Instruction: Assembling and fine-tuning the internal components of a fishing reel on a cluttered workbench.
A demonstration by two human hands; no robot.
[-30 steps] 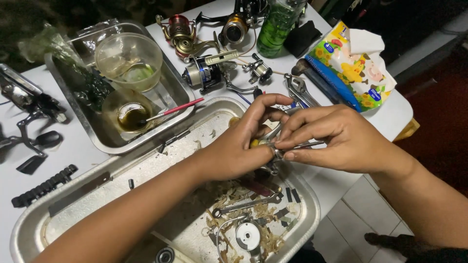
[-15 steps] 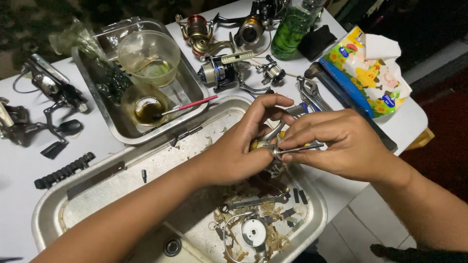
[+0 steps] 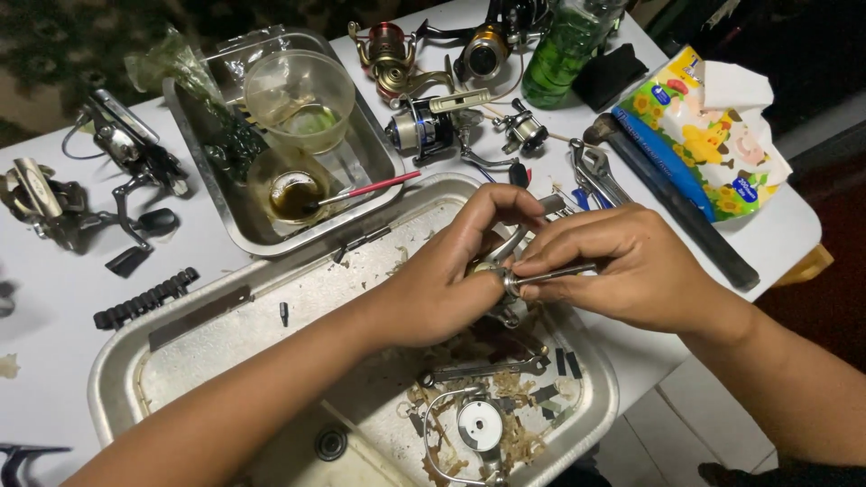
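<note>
Pinched between our left hand (image 3: 442,289) and right hand (image 3: 622,271) is a small metal reel part (image 3: 494,271), held over the right half of the large steel tray (image 3: 117,379) so loose bits drop inside. Our right fingers close on a thin metal shaft (image 3: 555,271), probably a tool. Mostly hidden by fingers, the part looks silvery with a brass-coloured patch. Loose parts lie near the tray's front right corner.
</note>
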